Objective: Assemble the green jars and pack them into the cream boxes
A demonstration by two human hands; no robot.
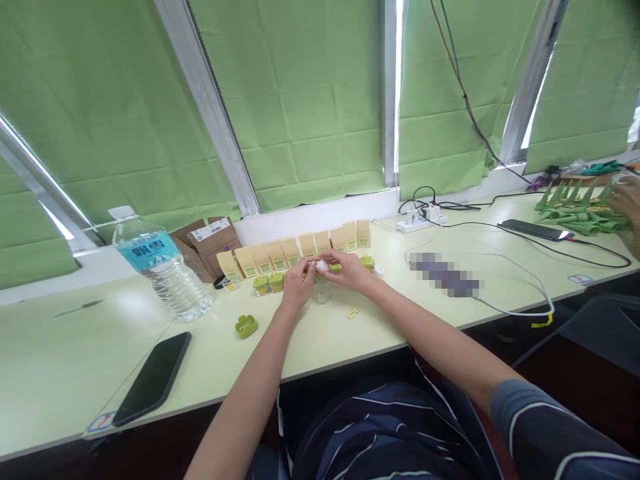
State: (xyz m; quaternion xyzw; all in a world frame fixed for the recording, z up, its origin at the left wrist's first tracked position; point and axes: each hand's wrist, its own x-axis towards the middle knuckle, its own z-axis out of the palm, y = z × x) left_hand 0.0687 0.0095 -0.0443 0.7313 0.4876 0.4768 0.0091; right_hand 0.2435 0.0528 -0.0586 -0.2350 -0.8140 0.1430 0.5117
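Note:
My left hand and my right hand meet over the table, fingers pinched around a small white rounded piece. Its kind is too small to make out. Just below the fingers sits a clear little box, partly covered by my hands. To the left lies a loose green flower-shaped lid. A small yellow flat piece rests on the table below my right hand. Behind my hands runs a row of clear boxes with green lids, partly hidden.
Folded beige cards stand in a row at the back. On the left are a water bottle, a cardboard box and a black phone. Cables, a power strip and another phone lie right. Another person's hand works far right.

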